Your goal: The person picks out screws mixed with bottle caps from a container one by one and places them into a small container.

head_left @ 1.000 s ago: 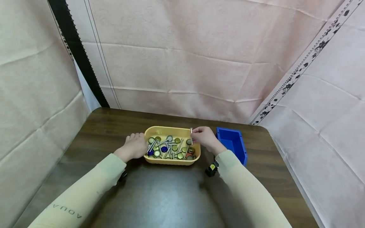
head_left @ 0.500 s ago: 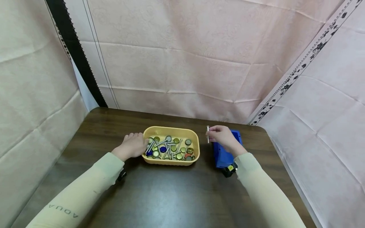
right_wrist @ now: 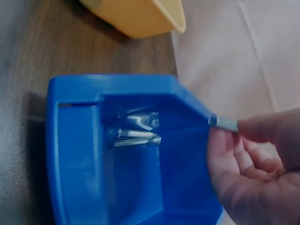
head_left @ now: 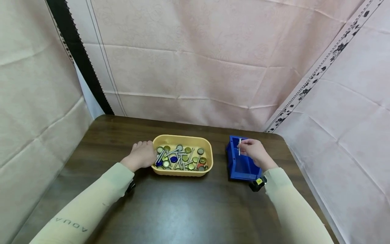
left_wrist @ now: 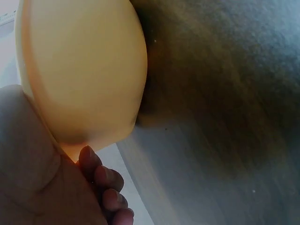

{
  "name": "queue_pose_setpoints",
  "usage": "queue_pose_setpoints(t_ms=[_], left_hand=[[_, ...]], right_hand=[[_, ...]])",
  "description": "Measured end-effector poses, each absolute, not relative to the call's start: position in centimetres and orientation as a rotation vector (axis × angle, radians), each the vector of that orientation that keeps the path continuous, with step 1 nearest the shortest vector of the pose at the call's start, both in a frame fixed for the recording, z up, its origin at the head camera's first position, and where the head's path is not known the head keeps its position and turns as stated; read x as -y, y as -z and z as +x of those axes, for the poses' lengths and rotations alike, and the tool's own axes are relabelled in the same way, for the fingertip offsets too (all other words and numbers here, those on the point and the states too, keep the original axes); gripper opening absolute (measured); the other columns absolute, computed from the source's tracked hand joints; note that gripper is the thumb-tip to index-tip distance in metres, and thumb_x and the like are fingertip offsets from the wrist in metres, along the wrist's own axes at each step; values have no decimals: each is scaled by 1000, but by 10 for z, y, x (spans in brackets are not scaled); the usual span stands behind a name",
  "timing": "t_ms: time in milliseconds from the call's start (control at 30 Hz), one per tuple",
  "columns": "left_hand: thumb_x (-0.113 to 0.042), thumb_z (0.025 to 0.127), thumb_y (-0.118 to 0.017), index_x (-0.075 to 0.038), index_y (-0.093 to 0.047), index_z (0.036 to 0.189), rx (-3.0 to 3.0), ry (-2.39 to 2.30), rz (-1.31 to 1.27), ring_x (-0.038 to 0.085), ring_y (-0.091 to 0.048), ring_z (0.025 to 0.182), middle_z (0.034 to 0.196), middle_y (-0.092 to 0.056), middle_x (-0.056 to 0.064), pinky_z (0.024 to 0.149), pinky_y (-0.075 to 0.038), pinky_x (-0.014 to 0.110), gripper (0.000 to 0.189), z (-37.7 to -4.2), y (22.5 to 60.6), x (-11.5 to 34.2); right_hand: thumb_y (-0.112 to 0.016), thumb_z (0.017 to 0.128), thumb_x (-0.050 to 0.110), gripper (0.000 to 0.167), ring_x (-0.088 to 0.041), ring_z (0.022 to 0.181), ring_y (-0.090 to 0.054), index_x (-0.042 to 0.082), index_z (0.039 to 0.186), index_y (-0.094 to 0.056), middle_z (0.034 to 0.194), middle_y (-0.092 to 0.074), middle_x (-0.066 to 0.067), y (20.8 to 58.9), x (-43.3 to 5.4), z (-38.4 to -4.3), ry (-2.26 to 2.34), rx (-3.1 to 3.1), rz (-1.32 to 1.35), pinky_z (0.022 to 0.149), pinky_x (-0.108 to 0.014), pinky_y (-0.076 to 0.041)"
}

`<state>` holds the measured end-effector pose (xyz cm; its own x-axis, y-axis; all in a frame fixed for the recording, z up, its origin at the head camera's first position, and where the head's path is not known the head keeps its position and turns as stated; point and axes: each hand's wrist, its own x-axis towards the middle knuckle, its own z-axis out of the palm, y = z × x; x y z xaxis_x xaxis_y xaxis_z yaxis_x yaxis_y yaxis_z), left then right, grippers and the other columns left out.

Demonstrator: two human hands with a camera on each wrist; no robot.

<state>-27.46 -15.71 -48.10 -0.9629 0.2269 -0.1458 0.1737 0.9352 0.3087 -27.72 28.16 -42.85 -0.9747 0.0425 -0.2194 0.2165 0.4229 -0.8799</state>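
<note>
My left hand (head_left: pixel 141 156) grips the left end of the yellow tray (head_left: pixel 182 173), thumb at its rim; the left wrist view shows the curled fingers (left_wrist: pixel 108 178) beside the tray's outer wall. In the tray lie mixed metal bolts (head_left: pixel 160 157) and bottle caps (head_left: pixel 174 159) in gold, silver, blue and red. Between thumb and fingertips, my right hand (head_left: pixel 256 151) pinches one silver bolt (head_left: pixel 239 147), held upright over the blue bin (head_left: pixel 243 177). The right wrist view shows this bolt's threaded end (right_wrist: pixel 224 123) near the bin's edge, and several bolts (right_wrist: pixel 136 136) inside the bin.
A dark brown wooden table (head_left: pixel 182 210) bears both containers, with a gap of table between them. Pale cloth (head_left: pixel 189 67) hangs behind the table and at both sides.
My right hand has carried the bolt rightward from above the yellow tray to over the blue bin. My left hand has stayed on the tray's left end.
</note>
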Motion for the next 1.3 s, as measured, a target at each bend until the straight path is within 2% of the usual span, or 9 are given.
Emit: queue_pose_setpoints(t_ms=[133, 333, 600, 767, 867, 1033, 1167, 1267, 1300], left_hand=[[-25, 99, -39, 7, -47, 116, -2914, -445, 291, 34, -42, 93, 102, -51, 18, 87, -30, 51, 37, -275, 481, 155], [-22, 99, -36, 5, -46, 114, -2897, -447, 271, 34, -40, 93, 100, -48, 17, 87, -29, 50, 33, -275, 482, 154], [-22, 99, -36, 5, -46, 115, -2890, -463, 261, 33, -40, 93, 99, -48, 15, 88, -28, 51, 32, -276, 483, 152], [-22, 99, -36, 5, -47, 113, -2901, -456, 251, 33, -40, 92, 98, -48, 15, 87, -29, 50, 32, -277, 484, 151], [-22, 98, -37, 4, -47, 112, -2906, -453, 246, 33, -40, 92, 96, -47, 15, 87, -29, 50, 31, -277, 486, 151], [-22, 99, -37, 4, -47, 111, -2906, -450, 245, 33, -40, 91, 95, -47, 14, 86, -29, 50, 30, -277, 487, 152], [-22, 99, -37, 4, -47, 111, -2904, -450, 239, 33, -40, 90, 95, -47, 14, 85, -29, 49, 31, -276, 486, 154], [-23, 99, -37, 4, -47, 112, -2904, -449, 236, 33, -40, 91, 95, -47, 15, 85, -29, 49, 32, -275, 486, 155], [-23, 99, -37, 4, -46, 112, -2902, -450, 235, 33, -40, 91, 96, -47, 15, 85, -29, 49, 32, -275, 486, 155]], right_hand=[[-55, 98, 8, 25, -22, 89, -62, -10, 115, -55, 110, -58, -19, 440, -286, -279, 1530, -2534, 284, 88, -42, -50], [-52, 97, 6, 19, -16, 83, -60, -8, 107, -59, 106, -58, -15, 456, -287, -281, 1387, -2586, 341, 78, -34, -53], [-45, 96, -2, 14, -23, 88, -55, -7, 93, -58, 105, -54, -13, 466, -286, -277, 1328, -2529, 384, 83, -42, -51], [-45, 97, 1, 22, -23, 81, -52, 1, 75, -50, 88, -51, -9, 468, -284, -276, 1326, -2522, 370, 80, -41, -49], [-45, 98, 3, 28, -22, 79, -52, 6, 70, -46, 84, -50, -7, 470, -283, -277, 1313, -2525, 385, 78, -39, -48], [-45, 99, 4, 29, -24, 86, -55, 6, 69, -45, 96, -54, -12, 476, -282, -278, 1301, -2523, 406, 80, -39, -49], [-45, 100, 5, 24, -26, 94, -57, 2, 77, -52, 108, -55, -15, 476, -280, -278, 1288, -2515, 423, 85, -41, -49], [-46, 100, 6, 19, -27, 98, -57, 0, 85, -56, 113, -55, -16, 476, -279, -278, 1284, -2513, 436, 86, -41, -49], [-46, 100, 6, 19, -27, 97, -56, 0, 84, -56, 113, -55, -16, 476, -279, -278, 1289, -2510, 439, 86, -41, -49]])
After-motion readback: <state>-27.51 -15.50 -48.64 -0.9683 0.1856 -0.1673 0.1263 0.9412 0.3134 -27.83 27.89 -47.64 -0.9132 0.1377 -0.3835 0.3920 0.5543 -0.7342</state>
